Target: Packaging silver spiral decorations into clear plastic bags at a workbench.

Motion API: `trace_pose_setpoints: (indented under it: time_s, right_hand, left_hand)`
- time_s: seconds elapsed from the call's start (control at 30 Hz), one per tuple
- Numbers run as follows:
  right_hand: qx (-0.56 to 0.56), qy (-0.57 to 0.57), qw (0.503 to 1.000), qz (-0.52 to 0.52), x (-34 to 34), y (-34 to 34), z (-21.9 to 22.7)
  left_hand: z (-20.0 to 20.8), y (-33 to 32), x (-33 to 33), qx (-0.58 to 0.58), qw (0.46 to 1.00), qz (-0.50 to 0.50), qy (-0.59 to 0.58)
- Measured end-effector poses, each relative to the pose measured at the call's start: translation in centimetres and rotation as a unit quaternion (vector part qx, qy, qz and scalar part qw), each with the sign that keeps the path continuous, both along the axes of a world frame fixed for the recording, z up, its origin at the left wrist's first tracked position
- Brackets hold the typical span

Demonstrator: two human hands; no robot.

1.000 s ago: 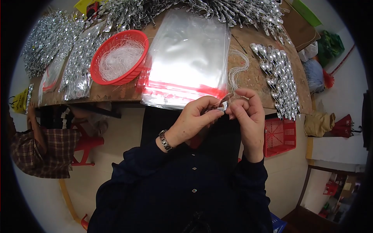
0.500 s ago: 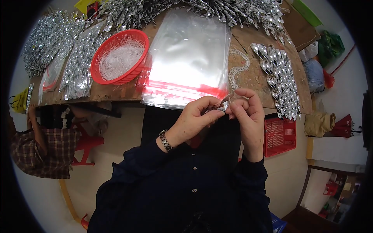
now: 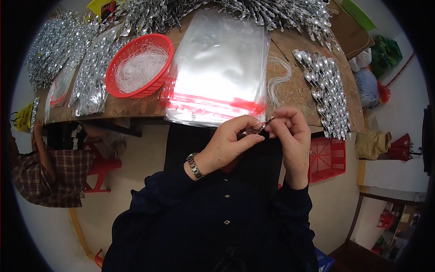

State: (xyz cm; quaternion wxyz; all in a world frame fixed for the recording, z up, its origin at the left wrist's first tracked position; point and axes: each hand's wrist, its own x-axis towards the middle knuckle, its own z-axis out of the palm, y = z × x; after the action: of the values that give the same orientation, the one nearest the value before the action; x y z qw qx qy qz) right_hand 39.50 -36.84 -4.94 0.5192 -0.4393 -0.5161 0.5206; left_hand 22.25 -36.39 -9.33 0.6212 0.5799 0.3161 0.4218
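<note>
My left hand [image 3: 231, 141] is closed around a small shiny silver-and-dark strip [image 3: 259, 128], whose end pokes out between thumb and fingers. Close beside it, my right hand [image 3: 289, 130] pinches with thumb and forefinger at that end. What lies in this pinch is too small to make out. Both hands hang just off the table's near edge. Behind the right fingertips, a bundle of pale threads [image 3: 277, 81] trails over the wood. A stack of clear plastic bags [image 3: 217, 59] with red bands lies beyond my hands.
Left of the bags stands a red basket [image 3: 111, 80] of clear thread. Silver twisted ornaments [image 3: 325, 93] lie at the right, more heaped along the far side [image 3: 267, 13] and left [image 3: 93, 72]. A red crate [image 3: 327, 158] sits below the table; a person in a plaid shirt [image 3: 54, 174] sits left.
The silver piece has turned between my fingertips and shows darker. My right fingers have dropped slightly, and my left hand has shifted a little to the right.
</note>
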Motion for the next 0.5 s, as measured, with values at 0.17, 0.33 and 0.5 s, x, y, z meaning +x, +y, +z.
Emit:
trace_pose_setpoints:
  time_s: [0.17, 0.33, 0.5]
  right_hand:
    - [-0.004, -0.028, 1.0, -0.002, 0.38, -0.11, 0.09]
    - [-0.016, -0.043, 0.999, 0.007, 0.77, -0.21, 0.57]
    - [-0.015, -0.048, 0.998, 0.039, 0.68, -0.38, 0.6]
  left_hand:
    - [0.25, -0.57, 0.16, 0.08, 0.994, 0.04, 0.065]
    - [0.63, -0.6, -0.12, 0.007, 1.0, -0.001, 0.023]
    - [0.71, -0.12, 0.55, -0.098, 0.988, 0.007, -0.117]
